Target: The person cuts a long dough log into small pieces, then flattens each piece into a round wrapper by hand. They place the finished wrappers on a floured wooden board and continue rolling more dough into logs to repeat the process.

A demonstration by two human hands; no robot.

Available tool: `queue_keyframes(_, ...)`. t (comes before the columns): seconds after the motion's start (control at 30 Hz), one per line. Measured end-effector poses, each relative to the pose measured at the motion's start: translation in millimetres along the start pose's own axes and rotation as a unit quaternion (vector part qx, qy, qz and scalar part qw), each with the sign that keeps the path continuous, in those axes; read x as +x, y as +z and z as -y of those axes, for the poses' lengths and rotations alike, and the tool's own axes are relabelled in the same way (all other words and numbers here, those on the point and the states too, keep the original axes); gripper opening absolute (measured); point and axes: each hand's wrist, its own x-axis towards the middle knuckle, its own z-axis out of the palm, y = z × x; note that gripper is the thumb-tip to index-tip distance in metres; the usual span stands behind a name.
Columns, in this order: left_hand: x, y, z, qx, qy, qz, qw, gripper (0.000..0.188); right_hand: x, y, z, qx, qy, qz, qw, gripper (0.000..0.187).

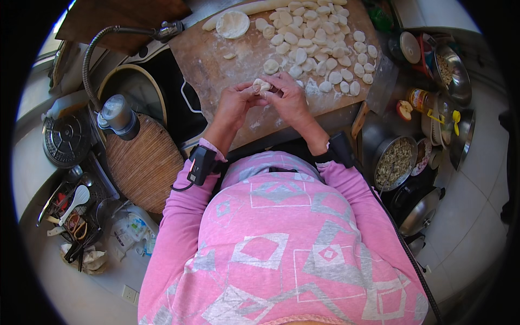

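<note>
Both of my hands meet over the near part of a floured wooden board (208,76). Between their fingertips is a small, pale lump of dough (261,85), folded or creased on top. My left hand (234,102) pinches it from the left, and my right hand (291,97) from the right. Just beyond the fingers lies a round dough piece (271,66). Many flattened dough pieces (317,43) cover the far right of the board. A long dough roll (246,9) runs along the far edge, near a white round dish of flour (233,25).
To the right stand a metal bowl of chopped filling (395,162), a cut apple (404,110), a jar (420,100) and a steel bowl (452,73). A faucet (116,111), a round wooden board (143,162) and a utensil rack (76,216) are at the left.
</note>
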Motion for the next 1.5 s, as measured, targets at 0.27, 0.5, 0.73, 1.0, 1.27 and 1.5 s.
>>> queue_keyframes(0.27, -3, 10, -8, -0.064, 0.004, 0.036, 0.997, 0.036, -2, -2, -19, 0.079, 0.023, -0.027, 0.996, 0.014)
queue_keyframes(0.5, 6, 0, 3, -0.013, -0.037, 0.034, 0.999, 0.039, -5, 1, -26, 0.109, 0.054, -0.011, 0.993, 0.016)
queue_keyframes(0.73, 3, -7, 1, -0.017, -0.101, 0.038, 0.994, 0.034, -2, -4, -34, 0.049, 0.080, 0.013, 0.995, 0.018)
queue_keyframes(1.0, 16, -43, -23, -0.113, -0.029, -0.030, 0.993, 0.033, 28, 9, -17, -0.104, 0.005, 0.039, 0.994, 0.021)
queue_keyframes(1.27, 21, -63, -28, -0.252, 0.021, -0.031, 0.967, 0.039, 102, 70, -18, -0.323, -0.219, -0.017, 0.921, 0.010)
queue_keyframes(1.5, 10, -66, -34, -0.299, 0.018, -0.058, 0.952, 0.043, 109, 72, -9, -0.203, -0.096, 0.057, 0.973, 0.016)
